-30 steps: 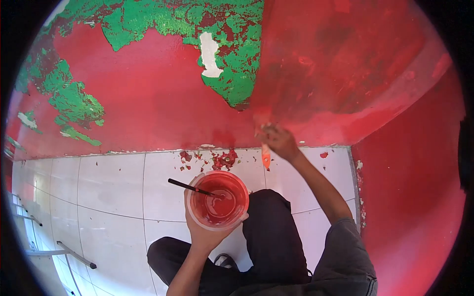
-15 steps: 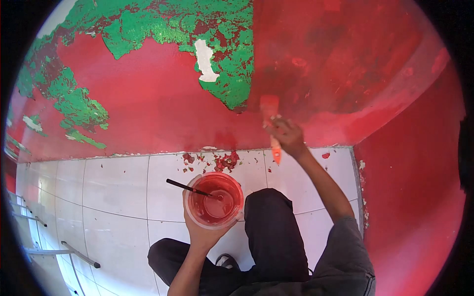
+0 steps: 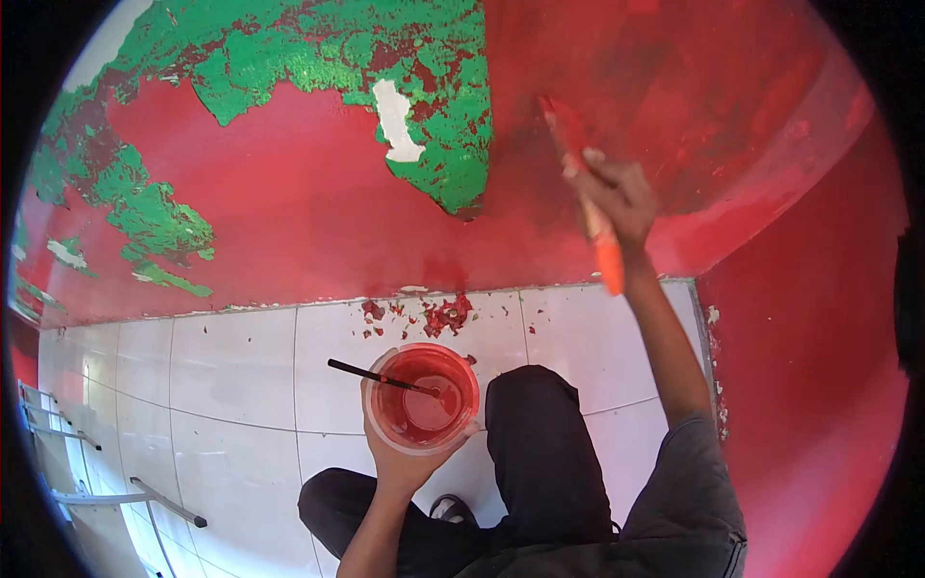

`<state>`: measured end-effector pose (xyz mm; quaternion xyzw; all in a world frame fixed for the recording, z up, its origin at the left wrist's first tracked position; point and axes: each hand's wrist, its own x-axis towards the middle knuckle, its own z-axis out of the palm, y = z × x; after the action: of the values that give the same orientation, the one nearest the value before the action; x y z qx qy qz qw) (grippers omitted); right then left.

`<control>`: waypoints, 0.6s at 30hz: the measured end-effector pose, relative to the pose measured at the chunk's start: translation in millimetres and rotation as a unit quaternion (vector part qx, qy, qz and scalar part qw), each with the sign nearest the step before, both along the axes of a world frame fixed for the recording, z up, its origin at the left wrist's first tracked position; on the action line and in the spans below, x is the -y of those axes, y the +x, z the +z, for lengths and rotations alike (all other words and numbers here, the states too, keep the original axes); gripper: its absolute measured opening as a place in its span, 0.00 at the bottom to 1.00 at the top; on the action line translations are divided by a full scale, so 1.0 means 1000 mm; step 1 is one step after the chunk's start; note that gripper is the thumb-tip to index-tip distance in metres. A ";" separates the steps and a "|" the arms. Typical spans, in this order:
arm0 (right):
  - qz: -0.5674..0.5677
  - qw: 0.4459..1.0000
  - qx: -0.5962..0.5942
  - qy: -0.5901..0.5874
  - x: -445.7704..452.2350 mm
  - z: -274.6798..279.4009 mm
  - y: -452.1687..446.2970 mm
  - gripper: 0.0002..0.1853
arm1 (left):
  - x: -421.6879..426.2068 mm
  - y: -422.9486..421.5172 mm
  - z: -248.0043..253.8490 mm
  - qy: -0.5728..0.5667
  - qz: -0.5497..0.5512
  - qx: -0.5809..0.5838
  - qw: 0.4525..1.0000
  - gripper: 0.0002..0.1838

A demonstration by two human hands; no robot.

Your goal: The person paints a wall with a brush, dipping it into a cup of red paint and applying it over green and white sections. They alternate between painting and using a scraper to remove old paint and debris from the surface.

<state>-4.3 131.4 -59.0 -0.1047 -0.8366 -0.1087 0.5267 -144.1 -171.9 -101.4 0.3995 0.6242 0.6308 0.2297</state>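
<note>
Right hand (image 3: 620,197) is up at the red wall (image 3: 694,58), fingers clamped around the paintbrush (image 3: 607,252), left hand (image 3: 403,470) gripping the paint tub (image 3: 463,374) below!

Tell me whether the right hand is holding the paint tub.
No, the left hand holds the paint tub, while the right hand grips an orange-handled brush.

Between the right hand (image 3: 620,197) and the paint bucket (image 3: 461,372) is open air, the bent knee (image 3: 536,409) standing just right of the bucket. A black stick (image 3: 368,371) slants across the rim's left side; the right side is free.
</note>
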 end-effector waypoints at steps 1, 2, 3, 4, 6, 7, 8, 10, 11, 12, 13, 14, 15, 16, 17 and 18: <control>-0.018 0.998 0.027 0.049 -0.005 -0.022 0.000 0.21 | 0.000 -0.001 -0.002 0.004 0.000 0.000 1.000 0.56; -0.036 0.993 0.052 0.100 -0.011 -0.047 0.000 0.21 | -0.001 -0.001 -0.003 0.011 0.000 -0.002 1.000 0.56; -0.021 0.989 0.124 0.084 -0.014 -0.080 0.002 0.20 | -0.002 -0.001 -0.003 0.013 0.001 -0.015 1.000 0.55; -0.008 0.979 0.194 0.068 -0.014 -0.119 0.005 0.19 | -0.002 -0.001 -0.003 0.017 0.003 -0.030 0.999 0.55; 0.002 0.957 0.289 0.005 -0.005 -0.183 0.011 0.19 | -0.004 -0.001 -0.001 0.022 0.003 -0.035 0.999 0.54; 0.001 0.949 0.310 -0.062 0.002 -0.199 0.015 0.20 | -0.003 -0.001 0.001 0.021 0.000 -0.024 0.999 0.53; 0.017 0.941 0.325 -0.092 -0.003 -0.191 0.014 0.21 | -0.002 0.000 0.003 0.017 -0.004 -0.012 1.000 0.53; 0.049 0.920 0.356 -0.156 -0.017 -0.169 0.014 0.21 | -0.003 0.000 0.001 0.027 0.005 -0.014 1.000 0.51; 0.071 0.933 0.315 -0.162 -0.019 -0.119 0.008 0.22 | -0.004 -0.001 0.002 0.025 0.011 -0.014 1.000 0.51; 0.123 0.945 0.254 -0.163 -0.042 -0.089 0.002 0.20 | -0.004 -0.001 0.003 0.022 0.016 -0.014 1.000 0.50; 0.126 0.950 0.225 -0.176 -0.041 -0.028 -0.005 0.18 | -0.007 -0.002 0.002 0.030 0.017 -0.010 0.999 0.50; 0.134 0.971 0.189 -0.063 -0.023 0.091 -0.015 0.15 | -0.009 -0.004 0.003 0.040 0.017 -0.005 0.999 0.49; 0.141 0.982 0.122 -0.013 -0.023 0.137 -0.021 0.13 | -0.012 -0.006 0.001 0.047 0.018 -0.001 0.999 0.49; 0.178 0.980 0.079 0.048 -0.031 0.181 -0.025 0.14 | -0.012 -0.009 -0.001 0.048 0.016 -0.010 0.999 0.49; 0.215 0.970 0.036 0.108 -0.035 0.213 -0.027 0.15 | -0.012 -0.011 -0.003 0.050 0.015 -0.018 0.998 0.50; 0.156 0.976 0.010 0.153 -0.029 0.229 -0.029 0.15 | -0.011 -0.012 -0.003 0.052 0.015 -0.028 0.998 0.50</control>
<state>-33.0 160.3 169.6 0.1095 -0.8212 -0.1532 0.5386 -156.4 -160.7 -104.8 0.4185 0.6030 0.6544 0.1818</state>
